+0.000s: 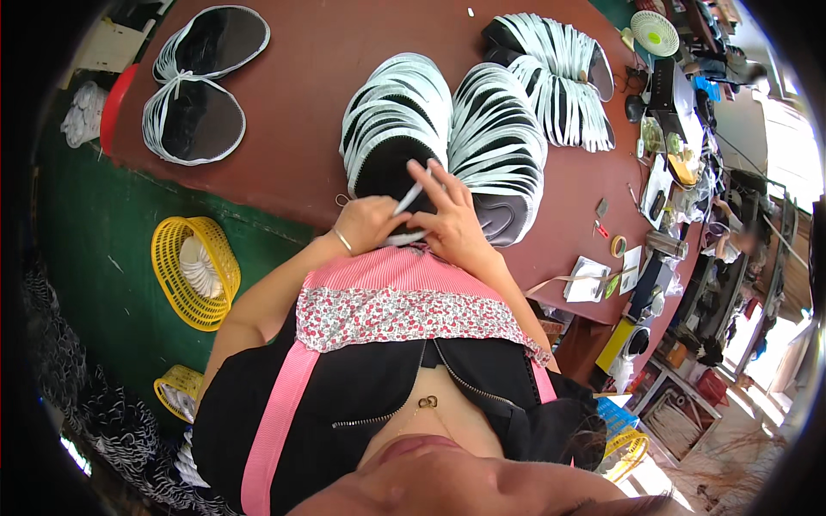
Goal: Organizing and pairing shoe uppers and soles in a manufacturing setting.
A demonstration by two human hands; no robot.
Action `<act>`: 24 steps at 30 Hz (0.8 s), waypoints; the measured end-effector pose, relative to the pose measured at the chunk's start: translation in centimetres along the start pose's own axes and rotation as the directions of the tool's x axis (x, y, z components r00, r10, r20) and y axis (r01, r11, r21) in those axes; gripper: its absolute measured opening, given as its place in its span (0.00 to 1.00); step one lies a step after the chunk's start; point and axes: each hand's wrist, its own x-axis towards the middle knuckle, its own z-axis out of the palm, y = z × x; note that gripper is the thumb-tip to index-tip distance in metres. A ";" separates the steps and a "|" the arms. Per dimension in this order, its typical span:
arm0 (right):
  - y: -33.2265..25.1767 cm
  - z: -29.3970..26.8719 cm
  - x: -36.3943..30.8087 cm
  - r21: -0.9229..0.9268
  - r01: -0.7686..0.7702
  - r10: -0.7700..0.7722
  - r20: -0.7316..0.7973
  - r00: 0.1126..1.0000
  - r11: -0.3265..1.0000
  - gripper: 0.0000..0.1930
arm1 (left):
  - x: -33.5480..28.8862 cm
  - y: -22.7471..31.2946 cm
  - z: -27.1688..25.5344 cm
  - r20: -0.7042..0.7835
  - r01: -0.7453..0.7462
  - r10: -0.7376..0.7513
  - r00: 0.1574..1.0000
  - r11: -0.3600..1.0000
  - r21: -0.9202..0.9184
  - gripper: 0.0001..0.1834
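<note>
My two hands meet at the near edge of a brown table point(318, 77), over a black oval piece with a white rim point(404, 237). My left hand point(368, 222), with a bangle on its wrist, is closed around a thin white stick point(411, 196) that slants up to the right. My right hand point(453, 217) lies on the black piece, gripping it with its fingers stretched forward beside the stick. Just beyond my hands, two fanned stacks of the same black, white-rimmed ovals point(404, 112) point(499, 138) lean on the table.
A third fanned stack point(559, 77) lies at the far right and two large tied ovals point(202, 82) at the far left. Yellow baskets with white pieces point(196, 271) point(179, 391) stand on the green floor. Tape, papers and a small fan point(654, 33) crowd the right end.
</note>
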 end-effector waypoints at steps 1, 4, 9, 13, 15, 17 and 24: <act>-0.5 -0.7 0.2 -0.017 0.052 -0.051 0.057 0.997 0.998 0.10 | -0.9 -0.1 -0.1 0.029 -0.096 0.095 0.995 0.995 0.007 0.10; 0.8 1.4 -1.8 0.025 0.076 -0.077 0.047 0.996 0.997 0.12 | -0.7 -0.1 -2.6 0.173 -0.180 0.204 0.964 0.973 -0.146 0.11; 0.7 1.3 -2.6 0.099 0.122 -0.118 -0.047 0.992 0.988 0.15 | 0.6 -3.7 -1.9 -0.389 0.134 -0.352 0.851 0.863 -0.487 0.11; 0.5 1.4 -2.1 0.074 0.113 -0.109 -0.050 0.993 0.991 0.18 | 1.9 -6.0 -0.6 -0.412 0.193 -0.427 0.805 0.844 -0.500 0.13; 0.2 1.3 -2.1 0.068 0.098 -0.095 -0.047 0.994 0.993 0.23 | 2.1 -6.3 -0.4 -0.395 0.218 -0.418 0.818 0.862 -0.458 0.14; 0.1 1.6 -2.3 0.045 -0.004 0.005 -0.028 1.000 0.999 0.28 | 2.3 -6.8 -0.5 -0.304 0.303 -0.433 0.849 0.869 -0.391 0.17; 0.5 1.6 -2.2 0.035 0.015 -0.014 -0.014 1.000 0.999 0.29 | 3.8 -5.3 -2.3 -0.135 0.493 -0.593 0.794 0.757 -0.429 0.16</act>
